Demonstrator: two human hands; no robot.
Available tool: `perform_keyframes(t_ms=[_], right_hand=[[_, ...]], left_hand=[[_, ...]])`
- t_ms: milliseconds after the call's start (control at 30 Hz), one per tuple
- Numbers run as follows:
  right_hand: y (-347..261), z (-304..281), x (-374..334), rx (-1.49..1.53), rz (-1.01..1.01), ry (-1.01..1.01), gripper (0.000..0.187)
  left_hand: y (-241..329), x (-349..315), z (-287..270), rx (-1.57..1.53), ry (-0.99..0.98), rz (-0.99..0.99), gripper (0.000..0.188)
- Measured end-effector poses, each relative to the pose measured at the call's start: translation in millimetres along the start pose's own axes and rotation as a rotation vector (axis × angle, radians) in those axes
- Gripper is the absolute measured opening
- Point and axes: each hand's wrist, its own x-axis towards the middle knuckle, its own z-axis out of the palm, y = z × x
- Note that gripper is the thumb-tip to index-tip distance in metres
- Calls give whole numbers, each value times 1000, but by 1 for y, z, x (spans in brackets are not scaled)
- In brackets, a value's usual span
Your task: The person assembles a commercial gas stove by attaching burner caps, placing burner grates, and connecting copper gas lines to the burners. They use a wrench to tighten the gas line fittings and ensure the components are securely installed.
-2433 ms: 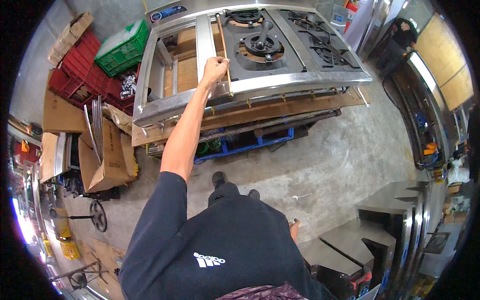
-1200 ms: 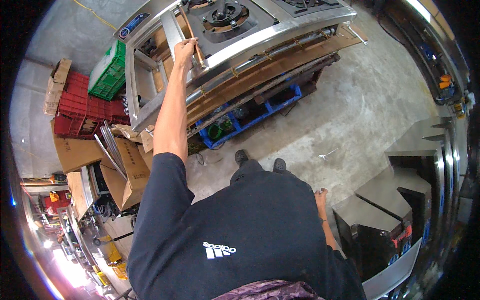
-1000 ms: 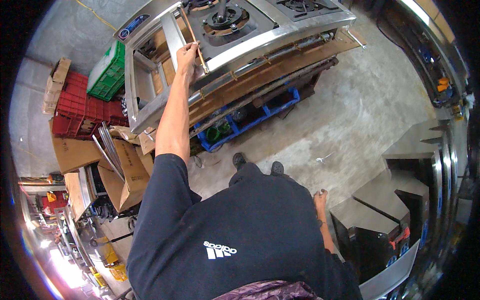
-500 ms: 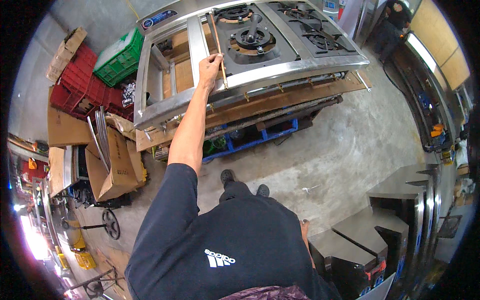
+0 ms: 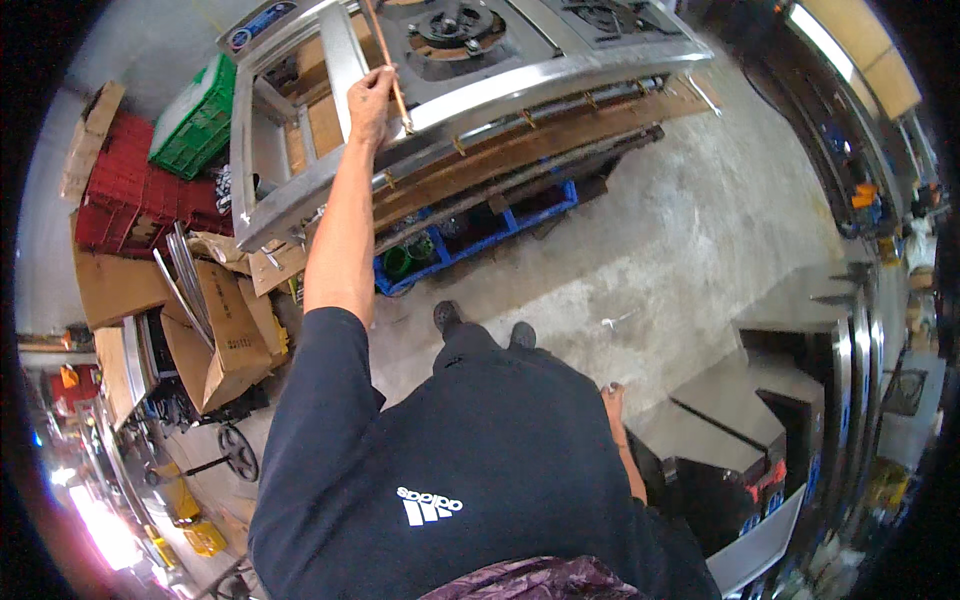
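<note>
My left hand [image 5: 371, 100] reaches forward with its fingers closed round a thin copper tube [image 5: 383, 45]. The tube lies slantwise over the steel gas stove [image 5: 300, 190], its near end by the front rail. Beside the tube on the right is a dark top plate with a round burner [image 5: 455, 28]. To the left of the hand the stove frame is uncovered, with bare steel bars and brown board showing beneath. Small brass valves [image 5: 459, 146] line the front. Low at my right side, my right hand [image 5: 613, 400] has curled fingers; what they hold, if anything, is too small to make out.
Red crates [image 5: 150, 185], a green crate [image 5: 195, 120] and a cardboard box [image 5: 235, 335] with metal strips stand at the left. Under the stove is a blue crate [image 5: 480, 235]. Dark steel panels [image 5: 700, 425] stand close on my right.
The stove and my left hand appear higher and farther left as the view shifts. The copper tube stays in my left hand. My right hand has come forward and shows more.
</note>
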Motion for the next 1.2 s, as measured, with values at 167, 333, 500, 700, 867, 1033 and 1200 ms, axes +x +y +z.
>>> perform_keyframes(t_ms=[167, 333, 500, 700, 867, 1033, 1200], right_hand=[[4, 3, -7, -90, 128, 48, 54], [-10, -3, -16, -23, 197, 5, 49], [-9, -3, -12, -29, 146, 3, 57], [-8, -7, -7, -41, 99, 2, 54], [-1, -12, -1, -1, -51, -18, 54], [1, -16, 7, -10, -18, -65, 51], [-9, -23, 12, -37, -33, -73, 50]], left_hand=[[-5, 6, -4, 15, -18, -20, 31], [-12, 10, -7, -14, -47, -17, 35], [-12, 12, -7, 17, -50, 8, 35], [-7, 7, -2, 42, -29, 26, 30], [-7, 5, 1, 15, -37, 12, 34], [-9, 6, 1, 98, -44, 42, 34], [-5, 3, 4, 117, -51, 9, 38]])
